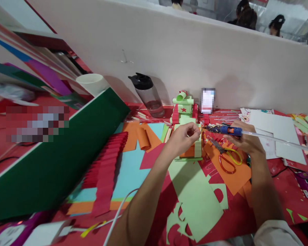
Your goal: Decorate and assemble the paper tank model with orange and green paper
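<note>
My right hand grips a blue hot glue gun, with a long clear glue stick running out of its back. The gun's dark nozzle points left, close to the fingertips of my left hand. Thumb and forefinger of that hand are pinched together; whatever they hold is too small to make out. Beneath and behind the left hand stands a light green paper model shaped like a tank, with a red star and red side strips. Its lower part, with an orange panel, is partly hidden by my hand.
Scissors with red and yellow handles lie on orange paper below the glue gun. Cut green paper covers the near middle. Pleated red paper, a tilted green board and a water bottle stand left. A phone leans against the partition.
</note>
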Demonstrator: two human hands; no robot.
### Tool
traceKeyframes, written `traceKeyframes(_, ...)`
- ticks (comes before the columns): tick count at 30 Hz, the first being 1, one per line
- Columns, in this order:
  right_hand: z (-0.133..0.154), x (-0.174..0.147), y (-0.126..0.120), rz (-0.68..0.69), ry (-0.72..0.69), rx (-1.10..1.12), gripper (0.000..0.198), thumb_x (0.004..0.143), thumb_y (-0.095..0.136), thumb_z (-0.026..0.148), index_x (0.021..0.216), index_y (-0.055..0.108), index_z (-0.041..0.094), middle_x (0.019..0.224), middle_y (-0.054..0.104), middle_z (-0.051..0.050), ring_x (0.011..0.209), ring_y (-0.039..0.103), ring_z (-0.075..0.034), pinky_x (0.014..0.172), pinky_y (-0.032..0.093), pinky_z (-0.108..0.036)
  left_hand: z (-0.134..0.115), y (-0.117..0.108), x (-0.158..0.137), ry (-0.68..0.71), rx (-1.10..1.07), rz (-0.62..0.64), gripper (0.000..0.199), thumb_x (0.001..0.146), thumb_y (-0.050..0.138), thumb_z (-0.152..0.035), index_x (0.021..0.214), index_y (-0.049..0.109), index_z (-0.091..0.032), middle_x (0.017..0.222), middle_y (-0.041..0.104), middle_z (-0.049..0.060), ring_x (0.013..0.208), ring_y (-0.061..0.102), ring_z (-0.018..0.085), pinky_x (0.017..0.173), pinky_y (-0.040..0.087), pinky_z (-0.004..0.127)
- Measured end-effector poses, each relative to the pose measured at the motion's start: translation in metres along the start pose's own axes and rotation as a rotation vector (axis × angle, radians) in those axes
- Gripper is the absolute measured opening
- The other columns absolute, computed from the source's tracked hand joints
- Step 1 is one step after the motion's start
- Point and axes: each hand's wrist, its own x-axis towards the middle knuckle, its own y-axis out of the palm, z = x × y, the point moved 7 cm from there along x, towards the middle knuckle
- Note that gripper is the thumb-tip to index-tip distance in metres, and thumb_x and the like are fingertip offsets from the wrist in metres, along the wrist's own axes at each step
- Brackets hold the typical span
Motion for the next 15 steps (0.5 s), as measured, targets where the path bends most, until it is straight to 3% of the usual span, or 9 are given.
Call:
traceKeyframes(6,0.003,0.003,-0.004,-0.032,-0.021,0.01,0.028,0.101,0.059,0.032,0.077,0.051,0.022,0.07,0.056,-0.001,0.06,0.048,-0.016,0.055,0.032,-0.03,0.001,0.001,0.0,-0.015,0.002,0.004,0.01,0.082,0.06,-0.029,0.078,0.058,-0.02,0.072,0.056,-0.002,0.067,0.05,0.013,0.063,0.037,0.026)
traceKeyframes(15,-0.008,-0.001,0.001,0.08,0.177,0.001,0.04,0.103,0.055,0.05,0.073,0.049,0.024,0.073,0.058,-0.004,0.064,0.053,-0.02,0.06,0.037,-0.033,-0.001,-0.001,0.0,0.004,-0.016,-0.014,0.01,0.081,0.06,-0.028,0.077,0.058,-0.019,0.07,0.055,-0.002,0.064,0.049,0.013,0.061,0.037,0.025)
